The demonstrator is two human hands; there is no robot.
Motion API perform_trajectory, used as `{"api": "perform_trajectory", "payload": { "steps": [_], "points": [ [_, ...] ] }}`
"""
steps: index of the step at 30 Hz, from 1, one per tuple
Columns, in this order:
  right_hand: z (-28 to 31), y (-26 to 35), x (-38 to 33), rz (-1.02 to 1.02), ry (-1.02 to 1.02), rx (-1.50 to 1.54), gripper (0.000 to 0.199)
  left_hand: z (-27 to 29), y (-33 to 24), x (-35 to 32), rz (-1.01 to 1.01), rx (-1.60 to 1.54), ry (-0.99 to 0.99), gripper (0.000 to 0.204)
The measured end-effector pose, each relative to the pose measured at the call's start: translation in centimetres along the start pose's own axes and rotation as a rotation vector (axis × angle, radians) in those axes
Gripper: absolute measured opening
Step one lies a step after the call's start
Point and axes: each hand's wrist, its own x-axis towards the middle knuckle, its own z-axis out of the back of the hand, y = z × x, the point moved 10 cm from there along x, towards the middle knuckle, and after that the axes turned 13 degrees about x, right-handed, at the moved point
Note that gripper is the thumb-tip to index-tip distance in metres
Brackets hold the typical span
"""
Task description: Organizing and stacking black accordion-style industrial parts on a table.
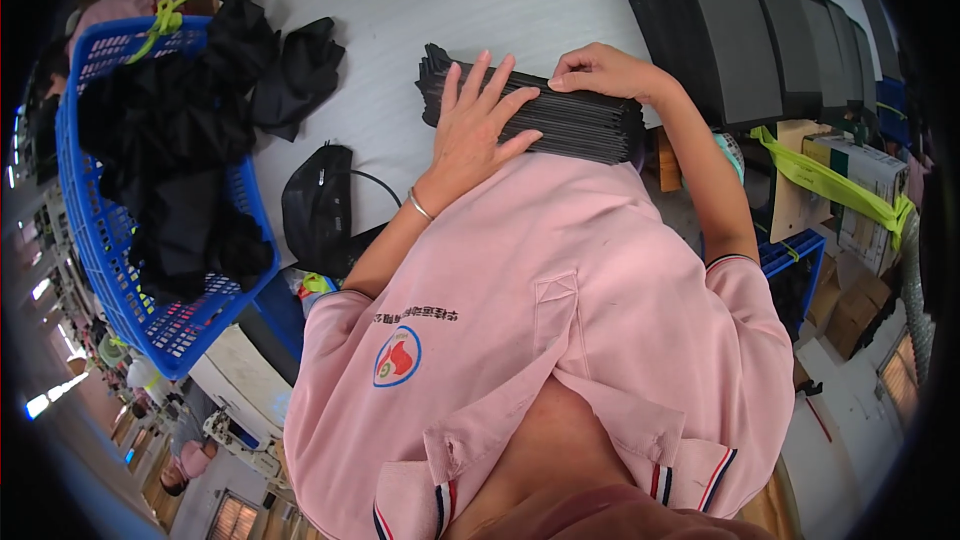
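Observation:
A thick stack of black, sheet-like pieces [585, 130] rests on the table edge against my shirt, its many layered edges facing me. My left hand [480, 125] lies on its left part with the fingers stretched out and spread. At the far right of the stack, my right hand [605, 72] is closed, thumb and index finger pinching at the upper edge of the layers. The exact part between those fingertips is too small to make out. Beyond the right hand lie larger stacks of black panels [725, 40] with grey faces.
On the left stands a blue plastic basket [165, 340] heaped with black cloth pieces [170, 140], some spilling onto the white table [400, 10]. A small black pouch [318, 195] with a cord lies near my left forearm. Cardboard boxes [850, 310] sit at the right.

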Motion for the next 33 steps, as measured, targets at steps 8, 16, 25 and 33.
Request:
{"api": "perform_trajectory", "payload": {
  "steps": [8, 16, 25, 33],
  "points": [
    [-0.5, 1.5, -0.4, 0.008, 0.018, -0.060, 0.031, 0.0, 0.1, -0.2, 0.013, -0.005, -0.001, 0.056],
    [-0.1, 0.9, -0.7, 0.123, 0.028, -0.015, 0.037, 0.3, 0.0, -0.4, 0.018, 0.014, -0.019, 0.059],
    [-0.2, 1.4, -0.9, 0.111, 0.068, -0.038, 0.041, 0.2, -0.1, -0.3, 0.014, 0.030, -0.009, 0.062],
    [-0.3, 1.4, -1.1, 0.122, 0.083, -0.050, 0.039, 0.4, -0.4, -0.5, -0.007, 0.078, -0.026, 0.059]
  ]
}}
